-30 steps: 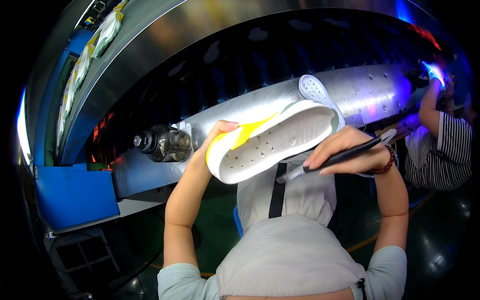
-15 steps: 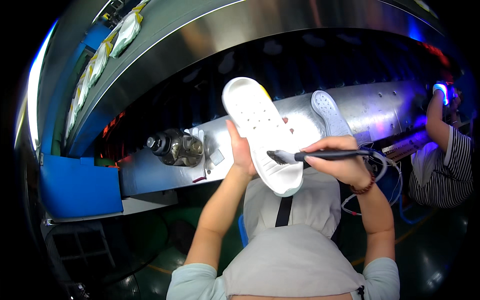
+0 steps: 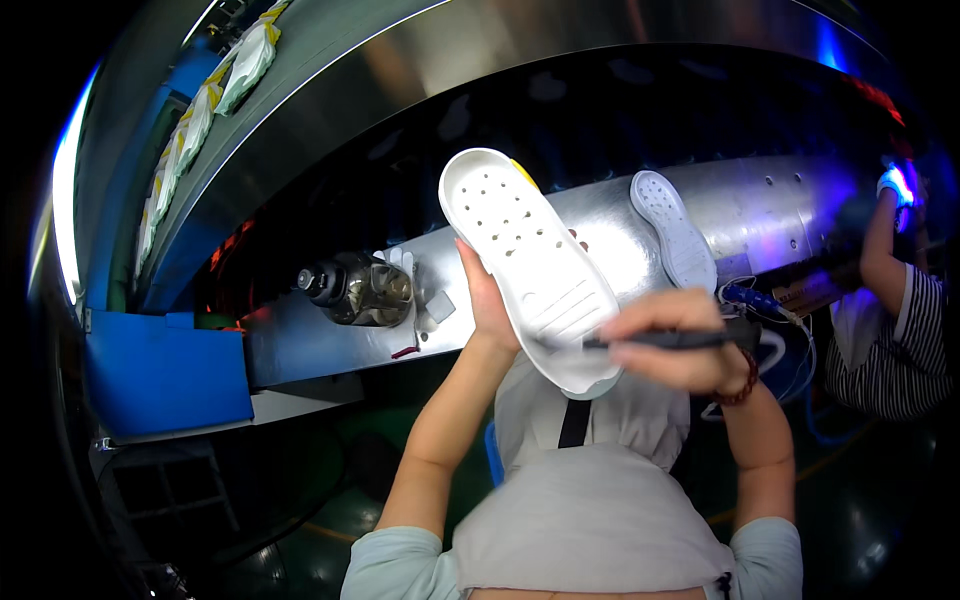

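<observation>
My left hand (image 3: pixel 490 307) grips a white shoe sole (image 3: pixel 550 265) from its left side and underneath, with the perforated end pointing away from me. Fingertips show at the sole's far right edge. In my right hand (image 3: pixel 685 312) is a brush (image 3: pixel 700 340) with a black handle, pinched between thumb and fingers. Its bristle end meets the ridged near end of the sole's inner face; motion blurs the bristles and my fingers. A second white sole (image 3: pixel 675 228) lies on the metal bench (image 3: pixel 470 285), beyond my right hand.
A dark see-through bottle (image 3: pixel 375 292) with a black cap stands on the bench at left, beside a small grey piece (image 3: pixel 439 307). A blue box-like panel (image 3: pixel 165 378) is at far left. Cables (image 3: pixel 800 350) hang at right, near another person in a striped top (image 3: pixel 890 345).
The brush has moved toward the near end of the sole, and my right hand is now blurred. The sole stays in my left hand, turned slightly.
</observation>
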Demonstrator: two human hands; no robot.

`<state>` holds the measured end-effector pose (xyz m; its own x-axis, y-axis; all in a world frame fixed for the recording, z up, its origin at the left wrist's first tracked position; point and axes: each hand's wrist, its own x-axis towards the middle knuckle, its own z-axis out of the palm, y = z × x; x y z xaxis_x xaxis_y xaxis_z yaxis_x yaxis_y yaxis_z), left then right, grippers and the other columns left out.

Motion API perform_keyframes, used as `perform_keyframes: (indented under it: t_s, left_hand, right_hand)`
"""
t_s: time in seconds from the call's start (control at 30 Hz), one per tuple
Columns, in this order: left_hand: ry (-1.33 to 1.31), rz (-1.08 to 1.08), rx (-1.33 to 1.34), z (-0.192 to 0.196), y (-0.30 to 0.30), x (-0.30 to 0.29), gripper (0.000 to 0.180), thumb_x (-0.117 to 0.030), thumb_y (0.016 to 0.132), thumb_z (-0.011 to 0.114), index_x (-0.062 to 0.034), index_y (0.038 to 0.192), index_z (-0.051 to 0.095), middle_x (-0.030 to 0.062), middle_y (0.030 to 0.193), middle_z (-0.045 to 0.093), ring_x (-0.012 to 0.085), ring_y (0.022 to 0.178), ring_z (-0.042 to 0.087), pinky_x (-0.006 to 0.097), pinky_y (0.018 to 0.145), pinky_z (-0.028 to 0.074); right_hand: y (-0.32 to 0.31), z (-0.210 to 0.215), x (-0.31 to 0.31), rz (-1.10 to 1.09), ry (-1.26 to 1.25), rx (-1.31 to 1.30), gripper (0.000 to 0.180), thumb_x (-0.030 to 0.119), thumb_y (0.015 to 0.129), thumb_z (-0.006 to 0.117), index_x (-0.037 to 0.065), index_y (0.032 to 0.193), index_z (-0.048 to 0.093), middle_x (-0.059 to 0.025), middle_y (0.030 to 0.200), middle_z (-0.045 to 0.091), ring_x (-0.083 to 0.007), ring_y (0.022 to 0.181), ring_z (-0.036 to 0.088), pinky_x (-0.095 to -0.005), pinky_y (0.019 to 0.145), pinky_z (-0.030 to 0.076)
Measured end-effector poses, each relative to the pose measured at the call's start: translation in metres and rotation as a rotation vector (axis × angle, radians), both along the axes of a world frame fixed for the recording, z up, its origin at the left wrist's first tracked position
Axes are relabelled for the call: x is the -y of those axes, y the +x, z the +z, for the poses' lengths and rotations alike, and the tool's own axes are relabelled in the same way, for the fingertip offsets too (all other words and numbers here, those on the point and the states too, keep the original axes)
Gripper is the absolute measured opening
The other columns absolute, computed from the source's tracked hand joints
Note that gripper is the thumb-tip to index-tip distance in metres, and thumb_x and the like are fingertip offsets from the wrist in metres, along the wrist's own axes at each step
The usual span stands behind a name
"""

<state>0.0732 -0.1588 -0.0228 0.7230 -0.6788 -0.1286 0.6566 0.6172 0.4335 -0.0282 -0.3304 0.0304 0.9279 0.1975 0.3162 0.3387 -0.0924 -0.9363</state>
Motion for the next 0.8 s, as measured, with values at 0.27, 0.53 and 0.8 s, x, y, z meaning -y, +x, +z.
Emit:
perform_keyframes:
  t_s: [0.27, 0.53, 0.8]
  left_hand:
    - [-0.060, 0.081, 0.120, 0.024, 0.000, 0.004, 0.079, -0.069, 0.076, 0.015, -0.0097, 0.124, 0.032, 0.0179, 0.111, 0.047, 0.0344, 0.100, 0.048, 0.047, 0.086, 0.040]
    - [0.014, 0.141, 0.210, 0.035, 0.010, -0.002, 0.082, -0.071, 0.074, 0.017, -0.0098, 0.128, 0.027, 0.0197, 0.119, 0.040, 0.0350, 0.107, 0.043, 0.048, 0.089, 0.037]
    - [-0.165, 0.156, 0.223, 0.037, -0.028, 0.013, 0.096, -0.075, 0.070, 0.019, -0.0006, 0.130, 0.021, 0.0157, 0.130, 0.031, 0.0267, 0.118, 0.033, 0.038, 0.098, 0.027]
  right_hand:
    - [-0.008, 0.000, -0.003, 0.032, 0.031, 0.042, 0.017, 0.003, 0.068, 0.064, 0.002, 0.085, 0.062, -0.0098, 0.081, 0.063, -0.0138, 0.073, 0.061, -0.0238, 0.066, 0.049]
    - [-0.010, -0.009, 0.015, 0.147, 0.067, -0.021, 0.020, 0.002, 0.066, 0.064, 0.001, 0.087, 0.062, -0.0117, 0.090, 0.061, -0.0173, 0.088, 0.055, -0.0309, 0.084, 0.041]
    - [-0.006, -0.026, -0.007, -0.067, 0.760, -0.234, 0.018, -0.001, 0.073, 0.058, -0.003, 0.091, 0.057, -0.0145, 0.093, 0.060, -0.0160, 0.083, 0.058, -0.0239, 0.076, 0.045]
